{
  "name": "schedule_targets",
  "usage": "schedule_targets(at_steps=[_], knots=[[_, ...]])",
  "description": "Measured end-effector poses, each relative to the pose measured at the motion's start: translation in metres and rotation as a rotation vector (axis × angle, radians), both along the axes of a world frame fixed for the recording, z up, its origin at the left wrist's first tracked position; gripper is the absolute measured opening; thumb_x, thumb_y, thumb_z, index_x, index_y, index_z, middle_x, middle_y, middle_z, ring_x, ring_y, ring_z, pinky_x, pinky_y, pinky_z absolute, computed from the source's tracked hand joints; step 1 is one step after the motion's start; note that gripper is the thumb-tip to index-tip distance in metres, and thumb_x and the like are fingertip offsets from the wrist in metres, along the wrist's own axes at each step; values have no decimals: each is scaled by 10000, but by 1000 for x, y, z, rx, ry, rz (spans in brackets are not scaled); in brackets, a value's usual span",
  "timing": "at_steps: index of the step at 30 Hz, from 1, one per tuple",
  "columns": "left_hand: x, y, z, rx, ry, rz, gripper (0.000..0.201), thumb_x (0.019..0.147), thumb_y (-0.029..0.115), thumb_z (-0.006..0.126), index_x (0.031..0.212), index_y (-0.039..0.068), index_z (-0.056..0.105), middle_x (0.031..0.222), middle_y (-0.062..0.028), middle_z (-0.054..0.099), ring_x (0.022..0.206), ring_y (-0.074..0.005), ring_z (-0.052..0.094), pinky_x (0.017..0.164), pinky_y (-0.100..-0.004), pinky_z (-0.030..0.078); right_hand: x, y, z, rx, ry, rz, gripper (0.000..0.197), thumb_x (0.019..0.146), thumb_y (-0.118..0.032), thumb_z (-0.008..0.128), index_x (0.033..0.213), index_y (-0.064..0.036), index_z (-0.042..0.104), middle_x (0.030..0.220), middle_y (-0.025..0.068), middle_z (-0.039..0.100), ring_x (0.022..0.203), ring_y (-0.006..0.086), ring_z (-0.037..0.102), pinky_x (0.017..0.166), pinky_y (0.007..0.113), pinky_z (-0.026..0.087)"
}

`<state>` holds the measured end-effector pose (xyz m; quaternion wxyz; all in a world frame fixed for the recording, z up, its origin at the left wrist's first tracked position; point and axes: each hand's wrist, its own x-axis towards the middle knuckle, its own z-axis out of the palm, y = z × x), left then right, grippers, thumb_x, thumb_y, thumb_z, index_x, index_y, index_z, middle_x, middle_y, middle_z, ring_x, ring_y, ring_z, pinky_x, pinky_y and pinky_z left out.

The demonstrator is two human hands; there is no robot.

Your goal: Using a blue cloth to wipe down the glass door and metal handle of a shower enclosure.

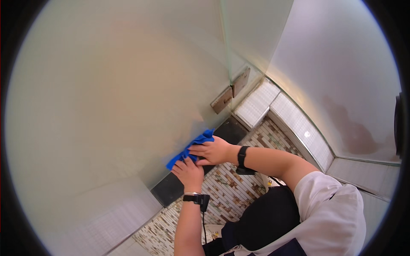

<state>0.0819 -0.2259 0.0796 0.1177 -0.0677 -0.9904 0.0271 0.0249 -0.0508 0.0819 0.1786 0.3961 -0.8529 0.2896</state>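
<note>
A bunched blue cloth (202, 138) is held against the lower part of a large frosted glass panel (128, 94). My left hand (188, 174) presses on the cloth's lower left part, its fingers bent over the fabric. Beside it, my right hand (215, 151) holds the cloth's upper right part, fingers laid across it. The two hands nearly touch. Part of the cloth is hidden beneath my fingers.
A metal hinge (230, 91) joins the glass panels near the corner. Below runs a dark sill (171, 187) beside the striped mosaic floor (222, 192). A white tiled ledge (294, 115) follows another frosted panel (341, 77) at right. A cable hangs from my left wrist strap (195, 199).
</note>
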Motion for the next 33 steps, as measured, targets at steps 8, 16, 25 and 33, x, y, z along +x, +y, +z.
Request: schedule_targets(at_steps=[8,16,25,33], knots=[[-20,14,46,346,346,42,920,889,349,505,1402,-54,-145,1366,-432,-215,1272,-605,-171,1000,-674,-66,-15,8,32,-54,221,-264,445,747,-412,661,1152,-242,590,1207,-4,507,1182,272,387,973,438,319],[-50,10,107,406,719,100,958,876,326,532,1378,-95,-167,1398,-392,-208,1328,-539,-73,1043,-601,-47,-29,-18,109,-199,382,-250,542,693,-289,686,1214,-344,545,1204,-29,462,1207,237,321,942,398,340],[-30,38,16,1007,447,498,836,916,218,481,1356,-139,-134,1444,-334,-27,1361,-397,78,1108,-472,29,-31,-2,47,486,272,124,600,829,-177,482,1407,-277,354,1416,-75,387,1286,83,368,1090,278,272],[-53,81,-44,1809,164,643,525,911,79,455,1357,14,185,1356,-173,372,1234,-282,378,1043,-374,286,-35,29,32,772,414,134,595,831,-207,468,1410,-231,337,1406,-69,397,1305,46,313,1127,256,186]])
